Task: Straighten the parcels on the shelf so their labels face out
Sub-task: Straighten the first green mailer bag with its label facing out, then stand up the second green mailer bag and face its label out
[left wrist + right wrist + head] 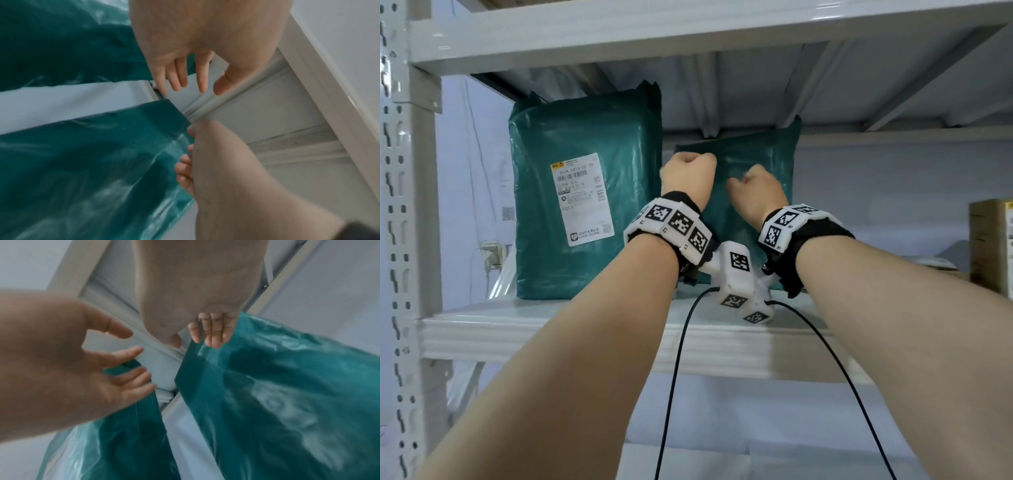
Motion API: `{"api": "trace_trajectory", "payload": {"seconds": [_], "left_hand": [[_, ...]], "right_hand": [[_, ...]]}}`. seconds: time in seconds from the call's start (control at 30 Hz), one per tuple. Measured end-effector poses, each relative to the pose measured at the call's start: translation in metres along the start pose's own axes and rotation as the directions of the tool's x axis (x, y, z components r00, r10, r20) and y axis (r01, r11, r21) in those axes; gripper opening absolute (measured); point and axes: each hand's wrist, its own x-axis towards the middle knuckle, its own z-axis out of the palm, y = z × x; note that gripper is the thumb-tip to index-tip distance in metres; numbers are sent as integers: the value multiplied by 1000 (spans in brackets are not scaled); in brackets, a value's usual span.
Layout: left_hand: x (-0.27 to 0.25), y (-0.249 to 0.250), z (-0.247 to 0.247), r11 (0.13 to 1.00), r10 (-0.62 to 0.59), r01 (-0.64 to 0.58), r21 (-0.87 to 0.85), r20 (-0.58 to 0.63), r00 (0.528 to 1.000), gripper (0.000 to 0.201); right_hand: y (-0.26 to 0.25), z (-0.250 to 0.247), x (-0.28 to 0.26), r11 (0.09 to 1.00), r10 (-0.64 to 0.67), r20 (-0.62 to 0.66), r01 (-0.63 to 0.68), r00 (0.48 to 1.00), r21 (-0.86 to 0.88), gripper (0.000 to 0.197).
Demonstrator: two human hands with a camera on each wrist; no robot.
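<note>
Two green plastic parcels stand on the grey metal shelf. The large parcel on the left is upright, its white label facing out. The smaller parcel leans to its right and shows no label. My left hand hovers in the gap between the parcels with fingers loosely spread, holding nothing. My right hand grips the smaller parcel at its upper left corner, fingers on its face and thumb beside the edge. The large parcel is close to my left hand.
The shelf above hangs low over the parcels. A perforated upright post bounds the left side. A cardboard box stands at the far right of the shelf. A wall socket shows behind the large parcel.
</note>
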Motion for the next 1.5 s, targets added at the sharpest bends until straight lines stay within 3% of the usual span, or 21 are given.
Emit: {"api": "trace_trajectory", "payload": {"seconds": [0.07,0.17,0.3,0.5,0.7,1.07,1.23,1.3,1.5], "left_hand": [[-3,-2,6,994,-105,104,-32,-6,995,10],[-6,-6,16,974,-226,228,-17,62,972,40],[-9,-7,30,969,-240,245,-15,153,959,56],[-13,-15,47,963,-248,266,-45,242,938,52],[-6,-22,54,956,-268,291,-28,310,912,65],[1,-25,60,962,-273,247,117,399,876,51],[-4,-16,65,960,-262,197,199,384,885,46],[-5,-10,67,956,-247,150,252,415,876,30],[-7,-13,66,913,-269,113,391,372,888,35]], "right_hand": [[8,-7,2,998,42,-28,-43,999,-34,26],[23,-18,2,994,109,-114,-110,988,-2,29],[36,-29,2,989,147,-212,-143,966,35,41],[48,-40,3,975,210,22,-211,977,66,47],[44,-28,11,965,260,130,-261,957,-4,40],[54,-23,20,973,215,9,-215,976,85,35],[50,-31,17,979,196,63,-198,979,41,29],[47,-33,16,977,207,85,-211,975,38,35],[42,-33,12,973,224,84,-228,971,37,38]]}}
